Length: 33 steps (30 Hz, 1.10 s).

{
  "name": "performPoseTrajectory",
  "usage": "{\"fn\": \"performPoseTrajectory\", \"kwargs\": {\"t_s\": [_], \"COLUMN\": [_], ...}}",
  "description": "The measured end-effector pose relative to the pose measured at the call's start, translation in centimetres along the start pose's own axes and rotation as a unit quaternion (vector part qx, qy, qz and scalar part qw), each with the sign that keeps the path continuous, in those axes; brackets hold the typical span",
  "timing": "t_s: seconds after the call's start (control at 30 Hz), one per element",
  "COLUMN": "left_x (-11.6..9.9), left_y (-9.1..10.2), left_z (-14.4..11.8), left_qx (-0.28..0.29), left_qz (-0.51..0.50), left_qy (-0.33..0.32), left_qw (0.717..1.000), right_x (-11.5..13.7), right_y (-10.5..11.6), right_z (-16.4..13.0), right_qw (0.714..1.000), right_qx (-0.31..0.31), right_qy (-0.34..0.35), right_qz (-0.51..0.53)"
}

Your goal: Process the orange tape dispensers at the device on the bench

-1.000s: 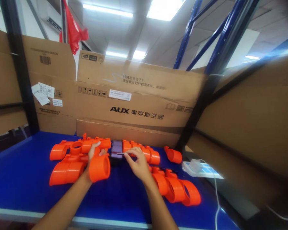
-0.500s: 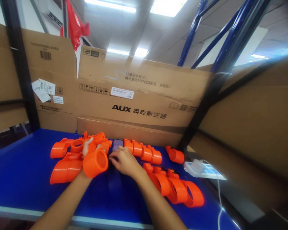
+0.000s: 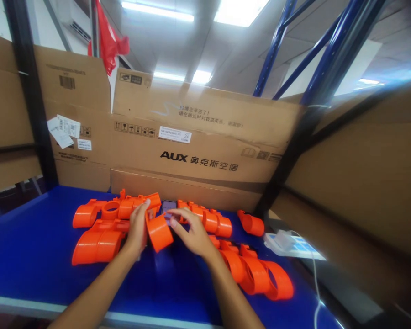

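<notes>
My left hand (image 3: 137,228) is closed around the arm of an orange plastic part with a wide round ring (image 3: 160,234), tilted above the blue table. To the right of the ring is my right hand (image 3: 194,234), thumb and forefinger apart, with the fingertips near or against its edge; exact contact is unclear. Similar orange ring parts (image 3: 97,246) lie left of my left hand, some partly hidden behind it. A phone (image 3: 169,207) lies on the table just beyond my hands.
More orange parts stand in rows at the back (image 3: 210,222) and right front (image 3: 255,274), with a single one (image 3: 253,225) farther right. A white power strip (image 3: 294,246) with a plug and cable sits at the right edge. Cardboard panels (image 3: 198,183) and dark posts border the blue table (image 3: 27,256).
The held orange part has turned, so its ring opening no longer faces me, and it has shifted right. My right hand has opened from bent-in fingers and moved slightly right.
</notes>
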State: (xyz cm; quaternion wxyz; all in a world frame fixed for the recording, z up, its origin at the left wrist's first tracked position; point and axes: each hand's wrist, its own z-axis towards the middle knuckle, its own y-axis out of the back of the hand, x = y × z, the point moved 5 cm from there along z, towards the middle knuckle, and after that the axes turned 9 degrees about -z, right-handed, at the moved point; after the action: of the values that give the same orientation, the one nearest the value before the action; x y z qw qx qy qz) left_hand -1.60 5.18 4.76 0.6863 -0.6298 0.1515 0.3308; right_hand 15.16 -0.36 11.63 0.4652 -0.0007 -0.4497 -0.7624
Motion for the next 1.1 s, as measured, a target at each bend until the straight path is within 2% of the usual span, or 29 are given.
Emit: {"fn": "performPoseTrajectory", "kwargs": {"t_s": [0.07, 0.2, 0.33, 0.47, 0.53, 0.6, 0.7, 0.77, 0.83, 0.9, 0.93, 1.03, 1.1], "left_x": [0.1, 0.6, 0.9, 0.7, 0.7, 0.6, -0.3, -1.6, -3.7, -6.7, -8.5, -14.3, -17.7], "left_y": [0.0, -0.4, -1.6, -3.3, -3.7, -3.8, -3.4, -2.9, -2.1, -0.9, -0.2, 3.3, 6.3], "left_z": [0.1, 0.0, -1.0, -2.8, -3.4, -3.4, -3.1, -3.2, -3.5, -4.0, -4.2, -4.1, -3.6], "left_qx": [-0.017, -0.004, 0.085, 0.213, 0.252, 0.249, 0.197, 0.161, 0.135, 0.135, 0.134, 0.094, 0.053], "left_qz": [0.005, -0.005, 0.025, 0.142, 0.190, 0.229, 0.272, 0.267, 0.264, 0.344, 0.406, 0.603, 0.716], "left_qy": [-0.027, -0.007, 0.018, -0.036, -0.069, -0.103, -0.146, -0.151, -0.157, -0.184, -0.206, -0.259, -0.243], "left_qw": [0.999, 1.000, 0.996, 0.966, 0.946, 0.935, 0.931, 0.938, 0.942, 0.911, 0.880, 0.749, 0.653], "right_x": [0.6, 1.0, 0.8, -0.1, -0.1, 0.1, 0.3, 0.1, -0.4, -0.9, -1.1, -1.3, -1.1], "right_y": [0.1, -0.2, -0.6, -0.4, -0.3, -0.3, 0.2, 0.8, 1.4, 1.8, 1.9, 2.2, 2.3], "right_z": [-0.6, -1.1, -1.1, -1.2, -1.4, -1.7, -2.1, -2.4, -2.6, -2.6, -2.5, -2.3, -2.2], "right_qw": [0.999, 0.998, 0.999, 0.997, 0.996, 0.996, 0.995, 0.995, 0.994, 0.991, 0.989, 0.984, 0.981], "right_qx": [0.025, 0.043, 0.015, -0.060, -0.062, -0.043, -0.027, -0.046, -0.078, -0.111, -0.125, -0.164, -0.185], "right_qy": [0.023, 0.027, 0.035, 0.027, 0.036, 0.046, 0.052, 0.044, 0.025, 0.007, 0.002, -0.001, 0.001], "right_qz": [0.031, 0.026, 0.012, -0.039, -0.057, -0.069, -0.076, -0.075, -0.076, -0.077, -0.076, -0.067, -0.063]}}
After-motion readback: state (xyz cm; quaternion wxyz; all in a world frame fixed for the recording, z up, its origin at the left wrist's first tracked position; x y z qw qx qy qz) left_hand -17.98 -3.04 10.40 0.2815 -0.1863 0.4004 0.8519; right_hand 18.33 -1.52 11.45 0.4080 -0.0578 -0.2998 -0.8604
